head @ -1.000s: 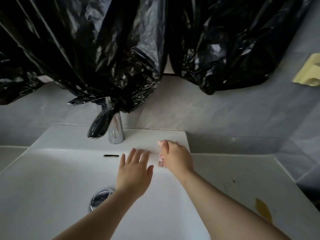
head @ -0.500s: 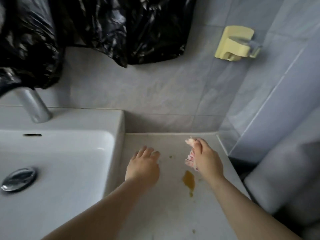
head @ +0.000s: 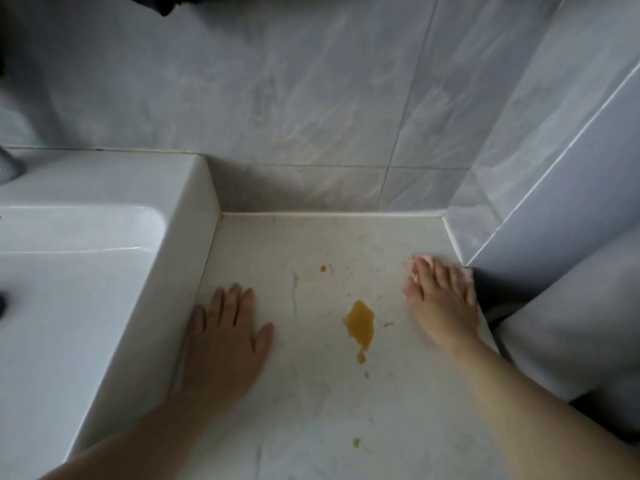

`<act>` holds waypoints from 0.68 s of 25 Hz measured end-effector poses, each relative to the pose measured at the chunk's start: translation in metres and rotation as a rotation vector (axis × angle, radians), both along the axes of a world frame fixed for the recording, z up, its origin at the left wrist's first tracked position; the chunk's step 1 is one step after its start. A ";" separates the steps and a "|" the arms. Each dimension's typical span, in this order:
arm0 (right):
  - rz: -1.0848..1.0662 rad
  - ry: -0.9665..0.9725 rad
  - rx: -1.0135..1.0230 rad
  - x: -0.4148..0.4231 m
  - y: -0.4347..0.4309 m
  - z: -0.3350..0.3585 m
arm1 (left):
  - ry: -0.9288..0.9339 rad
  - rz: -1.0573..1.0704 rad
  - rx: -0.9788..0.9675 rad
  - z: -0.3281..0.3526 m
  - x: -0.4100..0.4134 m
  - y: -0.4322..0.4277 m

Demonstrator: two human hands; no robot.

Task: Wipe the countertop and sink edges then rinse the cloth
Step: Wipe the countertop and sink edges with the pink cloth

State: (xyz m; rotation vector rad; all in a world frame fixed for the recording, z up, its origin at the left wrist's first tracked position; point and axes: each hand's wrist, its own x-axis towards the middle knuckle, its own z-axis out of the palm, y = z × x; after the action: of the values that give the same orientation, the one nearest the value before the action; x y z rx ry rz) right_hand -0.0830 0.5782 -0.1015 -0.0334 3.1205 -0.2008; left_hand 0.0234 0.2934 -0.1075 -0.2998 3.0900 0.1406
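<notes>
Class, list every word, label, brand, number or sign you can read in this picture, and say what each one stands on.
None: no readable text shows anywhere. The white sink, the countertop, the grey wall tiles and the pink cloth under the right hand all look plain.

Right hand (head: 443, 303) presses cloth (head: 467, 274) on countertop (head: 311, 410); left hand (head: 225, 334) flat.

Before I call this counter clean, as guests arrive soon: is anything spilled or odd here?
Yes. An orange-yellow puddle lies mid-countertop, between the left hand and the right hand pressing the pink cloth. Small drops of the same colour lie beyond and nearer. It is not yet wiped.
</notes>
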 end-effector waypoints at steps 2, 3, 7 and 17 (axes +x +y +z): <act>0.165 0.041 0.003 0.034 -0.008 -0.005 | 0.012 -0.009 -0.008 0.001 0.000 0.000; 0.294 0.064 -0.008 0.065 -0.010 -0.011 | 0.023 -0.008 -0.012 0.001 0.000 -0.001; 0.332 0.116 0.088 0.053 0.009 -0.015 | 0.014 0.000 -0.003 0.001 0.000 0.000; 0.506 0.096 0.099 0.004 -0.001 -0.015 | 0.088 -0.004 -0.019 -0.004 0.000 -0.001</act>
State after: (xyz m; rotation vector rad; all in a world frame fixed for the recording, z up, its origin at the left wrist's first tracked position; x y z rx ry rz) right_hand -0.0794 0.5770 -0.1168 -0.8372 3.0773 -0.0345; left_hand 0.0239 0.2921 -0.1113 -0.2961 3.1809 0.1274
